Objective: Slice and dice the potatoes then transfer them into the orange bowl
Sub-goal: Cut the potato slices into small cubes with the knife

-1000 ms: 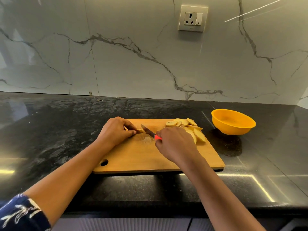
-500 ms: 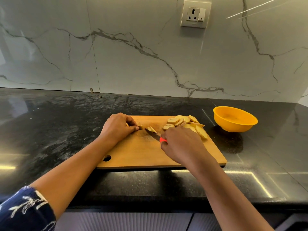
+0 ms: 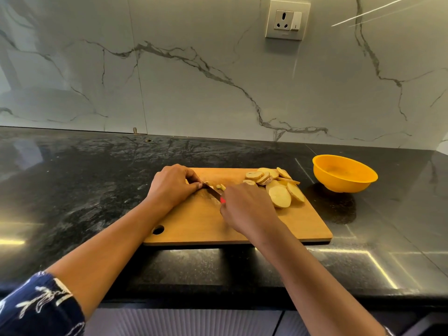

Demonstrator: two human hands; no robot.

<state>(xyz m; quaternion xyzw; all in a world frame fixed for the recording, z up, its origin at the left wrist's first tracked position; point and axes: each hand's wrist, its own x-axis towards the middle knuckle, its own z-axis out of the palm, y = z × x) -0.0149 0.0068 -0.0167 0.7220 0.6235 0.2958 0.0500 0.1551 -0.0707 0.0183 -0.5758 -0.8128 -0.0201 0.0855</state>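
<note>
Surface (image 3: 72,190) stretches wide left of your 1 cutting board (image 3: 194,221); 1 orange bowl (image 3: 344,174) sits apart beyond its right edge. Your left hand (image 3: 172,185) pinches a potato piece (image 3: 206,183) at the blade; your right hand (image 3: 247,209) grips 1 knife (image 3: 213,191). Potato slices (image 3: 278,187) overlap at its far right, too stacked to count.

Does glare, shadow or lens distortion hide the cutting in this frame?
No. Head view: light streaks glare on the countertop; the orange bowl casts a dark shadow beside the cutting board; edges bend, wide-angle; knife and potato slices look sharp.
</note>
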